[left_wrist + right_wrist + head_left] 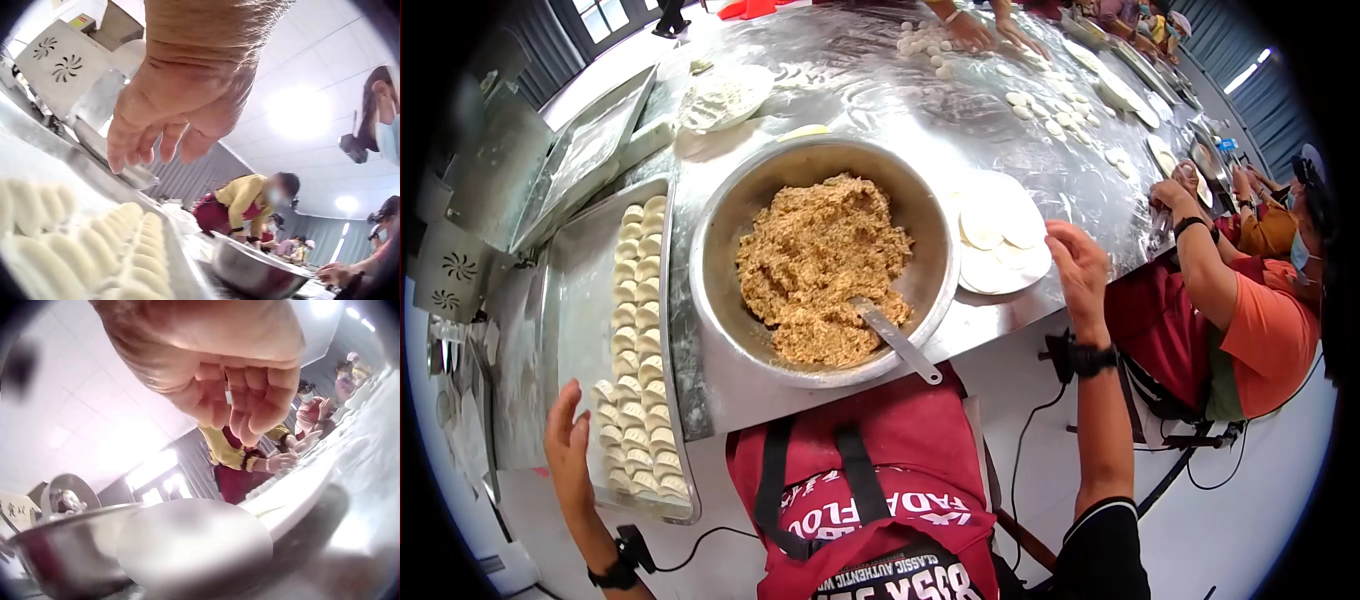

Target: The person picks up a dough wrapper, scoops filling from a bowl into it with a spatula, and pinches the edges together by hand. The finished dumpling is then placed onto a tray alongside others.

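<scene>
My left hand (570, 440) hovers at the near left side of a metal tray (585, 290), its fingers loosely bent with nothing in them. Rows of pleated dumplings (638, 400) line the tray's right side, close to that hand; they also fill the lower left wrist view. My right hand (1082, 275) is at the right edge of a plate of round dough wrappers (1005, 225), fingertips right by the rim. In the right wrist view its fingers (250, 412) hang bent, and no held thing shows. Between the hands stands a steel bowl (705, 290) of minced filling (825, 265), a flat metal spatula (900, 345) stuck in it.
Behind the bowl is a plate of flour (722, 98). Dough pieces (1055, 115) and another person's hands (975, 32) are across the floured table (850, 90). A seated person (1260, 330) works at the right. Metal equipment (475, 265) stands left of the tray.
</scene>
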`<control>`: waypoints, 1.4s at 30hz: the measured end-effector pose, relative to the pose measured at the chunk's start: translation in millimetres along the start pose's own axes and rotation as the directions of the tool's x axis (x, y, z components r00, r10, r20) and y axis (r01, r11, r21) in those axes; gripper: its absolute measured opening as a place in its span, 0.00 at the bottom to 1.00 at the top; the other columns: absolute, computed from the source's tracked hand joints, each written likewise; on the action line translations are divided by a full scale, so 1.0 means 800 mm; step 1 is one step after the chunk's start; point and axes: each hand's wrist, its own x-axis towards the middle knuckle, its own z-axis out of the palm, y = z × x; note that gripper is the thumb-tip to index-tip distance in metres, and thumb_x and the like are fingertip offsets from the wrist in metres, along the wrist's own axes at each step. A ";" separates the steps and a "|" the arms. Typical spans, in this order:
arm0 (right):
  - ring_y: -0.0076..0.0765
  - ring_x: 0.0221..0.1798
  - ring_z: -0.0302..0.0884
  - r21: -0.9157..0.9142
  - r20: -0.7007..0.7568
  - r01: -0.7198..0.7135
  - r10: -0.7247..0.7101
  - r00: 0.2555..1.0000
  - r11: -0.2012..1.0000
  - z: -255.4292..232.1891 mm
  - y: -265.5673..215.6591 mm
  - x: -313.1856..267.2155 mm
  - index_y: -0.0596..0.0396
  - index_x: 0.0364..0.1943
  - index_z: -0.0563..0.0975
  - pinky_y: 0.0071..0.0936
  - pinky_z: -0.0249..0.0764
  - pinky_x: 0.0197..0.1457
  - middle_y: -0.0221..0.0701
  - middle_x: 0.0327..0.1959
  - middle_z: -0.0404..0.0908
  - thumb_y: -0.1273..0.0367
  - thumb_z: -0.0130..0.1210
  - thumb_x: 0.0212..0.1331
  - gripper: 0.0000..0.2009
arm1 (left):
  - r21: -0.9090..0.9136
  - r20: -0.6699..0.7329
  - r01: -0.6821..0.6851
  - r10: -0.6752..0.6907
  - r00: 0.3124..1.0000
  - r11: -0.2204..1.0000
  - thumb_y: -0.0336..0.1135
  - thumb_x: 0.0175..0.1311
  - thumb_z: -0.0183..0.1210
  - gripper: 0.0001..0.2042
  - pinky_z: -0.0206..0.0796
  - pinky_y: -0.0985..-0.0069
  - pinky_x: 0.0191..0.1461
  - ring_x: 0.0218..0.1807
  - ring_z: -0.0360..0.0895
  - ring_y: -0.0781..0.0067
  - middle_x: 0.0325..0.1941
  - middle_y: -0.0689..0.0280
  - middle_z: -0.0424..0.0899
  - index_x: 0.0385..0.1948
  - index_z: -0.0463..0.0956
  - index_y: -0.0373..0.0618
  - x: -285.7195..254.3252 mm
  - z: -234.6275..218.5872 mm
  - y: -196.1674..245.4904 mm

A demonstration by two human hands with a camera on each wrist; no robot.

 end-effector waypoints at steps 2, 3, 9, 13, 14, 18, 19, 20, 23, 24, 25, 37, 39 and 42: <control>0.22 0.35 0.74 -0.101 0.090 0.021 -0.012 0.996 0.995 -0.001 0.030 0.023 0.58 0.36 0.78 0.19 0.70 0.37 0.30 0.39 0.80 0.77 0.56 0.50 0.08 | -0.027 0.061 -0.025 0.027 0.998 0.999 0.22 0.54 0.47 0.21 0.53 0.71 0.65 0.64 0.61 0.63 0.61 0.55 0.66 0.53 0.67 0.34 -0.020 0.034 0.045; 0.23 0.34 0.74 -0.148 0.124 0.062 -0.044 0.991 0.987 0.000 0.041 0.036 0.57 0.36 0.78 0.20 0.71 0.37 0.29 0.38 0.80 0.76 0.57 0.49 0.08 | -0.041 0.090 -0.037 0.041 0.995 0.998 0.21 0.53 0.47 0.21 0.54 0.71 0.64 0.63 0.62 0.63 0.61 0.54 0.66 0.52 0.68 0.34 -0.029 0.052 0.062; 0.33 0.32 0.75 -0.452 0.238 0.090 0.023 0.971 0.888 0.016 0.038 0.082 0.52 0.31 0.80 0.26 0.71 0.37 0.30 0.32 0.79 0.73 0.57 0.46 0.06 | -0.222 0.381 -0.057 0.141 0.914 0.973 0.17 0.48 0.48 0.18 0.58 0.71 0.61 0.57 0.68 0.64 0.55 0.52 0.71 0.45 0.72 0.31 -0.050 0.137 0.092; 0.36 0.34 0.75 -0.469 0.330 0.220 -0.061 0.942 0.855 0.023 0.042 0.090 0.51 0.28 0.80 0.28 0.72 0.39 0.30 0.30 0.78 0.73 0.57 0.46 0.04 | -0.325 0.438 0.000 0.151 0.886 0.946 0.18 0.51 0.51 0.16 0.64 0.74 0.56 0.51 0.72 0.68 0.53 0.53 0.72 0.44 0.72 0.31 -0.045 0.165 0.088; 0.36 0.35 0.75 -0.490 0.366 0.280 -0.098 0.926 0.825 0.024 0.043 0.091 0.50 0.27 0.80 0.29 0.72 0.39 0.29 0.30 0.78 0.73 0.57 0.46 0.04 | -0.337 0.441 0.000 0.158 0.883 0.941 0.19 0.51 0.51 0.16 0.64 0.74 0.55 0.50 0.72 0.69 0.52 0.53 0.73 0.44 0.72 0.31 -0.045 0.169 0.088; 0.37 0.37 0.74 -0.491 0.465 0.410 -0.166 0.870 0.769 0.031 0.039 0.095 0.48 0.26 0.80 0.31 0.71 0.40 0.27 0.30 0.77 0.74 0.57 0.45 0.05 | -0.352 0.457 0.020 0.153 0.876 0.936 0.20 0.54 0.52 0.15 0.65 0.74 0.55 0.49 0.73 0.68 0.51 0.53 0.73 0.44 0.72 0.31 -0.041 0.175 0.088; 0.37 0.37 0.73 -0.491 0.470 0.422 -0.176 0.865 0.762 0.032 0.039 0.096 0.47 0.26 0.80 0.31 0.71 0.40 0.27 0.31 0.77 0.74 0.57 0.45 0.04 | -0.354 0.458 0.027 0.148 0.876 0.935 0.20 0.54 0.52 0.14 0.65 0.74 0.55 0.49 0.73 0.68 0.51 0.53 0.73 0.44 0.72 0.31 -0.039 0.177 0.088; 0.38 0.37 0.73 -0.492 0.475 0.432 -0.182 0.861 0.756 0.033 0.040 0.097 0.47 0.25 0.80 0.31 0.71 0.40 0.27 0.31 0.77 0.74 0.57 0.45 0.04 | -0.355 0.458 0.038 0.139 0.878 0.934 0.20 0.54 0.52 0.14 0.65 0.73 0.55 0.49 0.73 0.68 0.51 0.53 0.73 0.44 0.72 0.31 -0.039 0.177 0.088; 0.38 0.37 0.73 -0.489 0.489 0.444 -0.185 0.852 0.751 0.034 0.040 0.100 0.49 0.22 0.78 0.31 0.71 0.40 0.27 0.32 0.76 0.74 0.57 0.43 0.03 | -0.354 0.458 0.060 0.117 0.881 0.933 0.21 0.55 0.52 0.14 0.65 0.73 0.55 0.50 0.73 0.67 0.50 0.53 0.73 0.45 0.72 0.31 -0.037 0.179 0.089; 0.38 0.37 0.73 -0.485 0.490 0.430 -0.171 0.855 0.762 0.035 0.040 0.102 0.49 0.22 0.77 0.31 0.71 0.40 0.27 0.32 0.76 0.74 0.56 0.43 0.03 | -0.352 0.459 0.064 0.112 0.881 0.934 0.21 0.55 0.52 0.14 0.65 0.73 0.55 0.50 0.73 0.67 0.50 0.53 0.73 0.44 0.72 0.31 -0.037 0.180 0.091; 0.38 0.37 0.73 -0.481 0.491 0.416 -0.156 0.857 0.772 0.035 0.040 0.103 0.50 0.21 0.76 0.31 0.71 0.40 0.27 0.32 0.76 0.75 0.56 0.43 0.02 | -0.349 0.459 0.069 0.107 0.882 0.935 0.21 0.55 0.52 0.14 0.65 0.73 0.55 0.50 0.73 0.67 0.50 0.53 0.73 0.44 0.72 0.31 -0.037 0.182 0.092; 0.37 0.40 0.73 -0.320 0.385 0.332 -0.198 0.901 0.888 0.027 0.051 0.100 0.55 0.23 0.73 0.31 0.71 0.42 0.31 0.36 0.78 0.75 0.55 0.45 0.03 | -0.358 0.483 0.085 0.107 0.869 0.930 0.21 0.56 0.51 0.13 0.65 0.74 0.55 0.49 0.74 0.67 0.48 0.54 0.74 0.44 0.72 0.31 -0.034 0.188 0.091; 0.37 0.41 0.73 -0.329 0.403 0.289 -0.143 0.904 0.899 0.023 0.049 0.101 0.55 0.25 0.73 0.31 0.70 0.42 0.31 0.35 0.78 0.76 0.55 0.45 0.03 | -0.353 0.482 0.096 0.093 0.871 0.931 0.21 0.56 0.52 0.13 0.65 0.74 0.55 0.49 0.74 0.68 0.48 0.55 0.75 0.44 0.72 0.31 -0.033 0.188 0.089; 0.36 0.40 0.73 -0.363 0.454 0.216 -0.031 0.890 0.906 0.016 0.042 0.103 0.53 0.30 0.76 0.30 0.70 0.43 0.31 0.32 0.78 0.77 0.55 0.44 0.07 | -0.349 0.493 0.118 0.075 0.867 0.930 0.22 0.57 0.52 0.13 0.66 0.75 0.54 0.49 0.74 0.68 0.48 0.55 0.75 0.44 0.73 0.31 -0.031 0.191 0.089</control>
